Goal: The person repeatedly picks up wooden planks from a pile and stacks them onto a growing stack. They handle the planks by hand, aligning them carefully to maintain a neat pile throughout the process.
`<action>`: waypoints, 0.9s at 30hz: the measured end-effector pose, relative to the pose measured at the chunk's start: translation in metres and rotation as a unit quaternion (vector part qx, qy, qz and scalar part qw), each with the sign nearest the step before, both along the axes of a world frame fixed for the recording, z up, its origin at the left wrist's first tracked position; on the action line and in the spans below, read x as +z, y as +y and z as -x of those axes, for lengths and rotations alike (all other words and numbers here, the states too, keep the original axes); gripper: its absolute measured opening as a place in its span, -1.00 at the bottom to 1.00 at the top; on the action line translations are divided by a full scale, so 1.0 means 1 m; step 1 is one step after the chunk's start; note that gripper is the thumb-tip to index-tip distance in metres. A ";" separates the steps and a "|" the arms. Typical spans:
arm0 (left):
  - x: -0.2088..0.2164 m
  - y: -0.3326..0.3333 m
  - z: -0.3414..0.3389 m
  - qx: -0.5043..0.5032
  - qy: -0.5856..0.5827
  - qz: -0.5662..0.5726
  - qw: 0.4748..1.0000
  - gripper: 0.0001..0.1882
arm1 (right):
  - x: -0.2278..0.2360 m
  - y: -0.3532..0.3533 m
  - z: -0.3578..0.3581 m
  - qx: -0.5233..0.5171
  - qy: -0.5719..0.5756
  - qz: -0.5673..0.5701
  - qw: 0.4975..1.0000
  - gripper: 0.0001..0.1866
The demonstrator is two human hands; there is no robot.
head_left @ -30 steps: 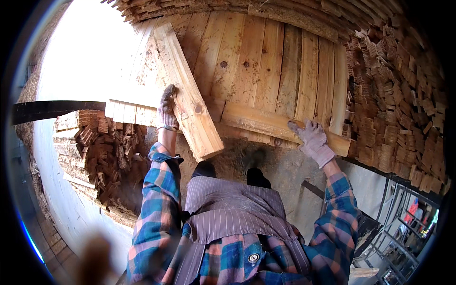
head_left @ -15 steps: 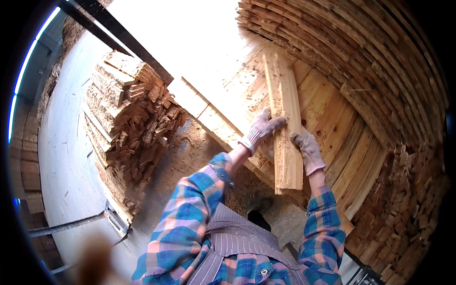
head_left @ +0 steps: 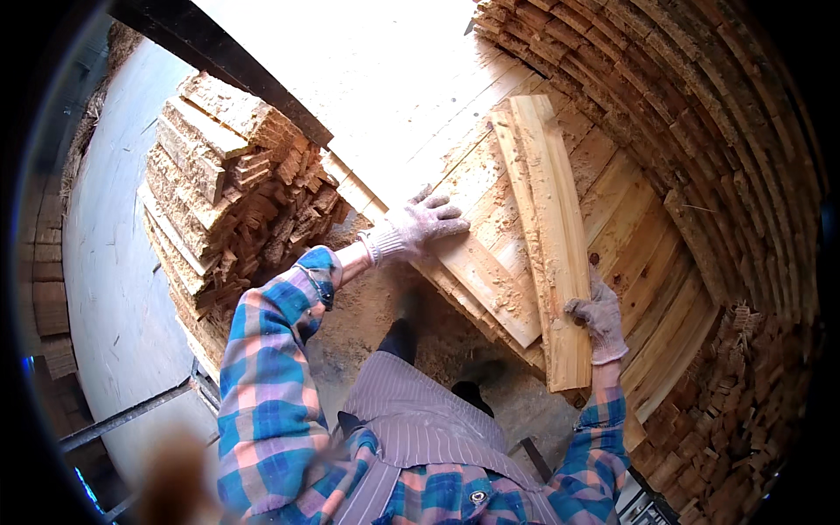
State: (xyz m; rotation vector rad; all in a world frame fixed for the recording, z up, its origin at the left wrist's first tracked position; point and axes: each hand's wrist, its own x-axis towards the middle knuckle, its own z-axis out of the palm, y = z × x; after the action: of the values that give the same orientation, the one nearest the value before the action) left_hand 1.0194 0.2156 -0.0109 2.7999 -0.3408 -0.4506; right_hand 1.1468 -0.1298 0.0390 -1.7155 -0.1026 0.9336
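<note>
My right hand (head_left: 599, 320), in a dusty knitted glove, has its thumb and fingers on the right edge of a long pale wooden board (head_left: 560, 254), near its close end. Under that board's left side shows a second, dustier board (head_left: 521, 197); the two lie slightly fanned on a layer of planks. My left hand (head_left: 422, 227), gloved as well, is spread flat at the left edge of the plank layer, beside the end of a sawdust-covered plank (head_left: 490, 284). Whether its palm presses on the wood I cannot tell.
Side-by-side planks (head_left: 647, 262) form the work surface. A tall curved stack of boards (head_left: 682, 96) rises on the right, with piled board ends (head_left: 709, 429) below it. Left stands a pile of rough offcuts (head_left: 210, 175) by a dark metal beam (head_left: 227, 61). Sawdust covers the floor (head_left: 350, 332).
My left hand has let go of the boards and moved left, its fingers spreading. The boards have shifted slightly right and nearer, fanning apart, with my right hand still at their right edge.
</note>
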 end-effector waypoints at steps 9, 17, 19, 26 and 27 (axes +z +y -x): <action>-0.005 0.002 0.028 0.003 -0.007 -0.009 1.000 0.03 | 0.011 0.096 -0.072 0.327 -0.088 0.180 0.924 -0.03; 0.004 0.002 0.009 0.113 -0.055 0.094 0.988 -0.08 | -0.031 0.159 -0.061 0.372 -0.371 0.436 0.731 0.17; -0.023 0.007 -0.001 0.249 -0.120 0.114 0.954 -0.12 | -0.030 0.154 -0.083 0.360 -0.347 0.381 0.778 0.16; -0.017 -0.004 -0.020 0.171 -0.014 -0.039 0.984 -0.26 | -0.054 0.198 -0.200 0.304 -0.364 0.427 0.770 -0.05; -0.011 -0.002 -0.024 0.169 -0.011 -0.038 0.985 -0.26 | -0.059 0.207 -0.207 0.284 -0.361 0.430 0.777 -0.09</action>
State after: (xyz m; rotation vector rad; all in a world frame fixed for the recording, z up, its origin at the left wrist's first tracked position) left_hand 1.0431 0.2139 -0.0223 2.8572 0.1516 -0.3579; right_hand 1.3536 0.0771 -0.0200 -2.9544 -0.8583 0.7010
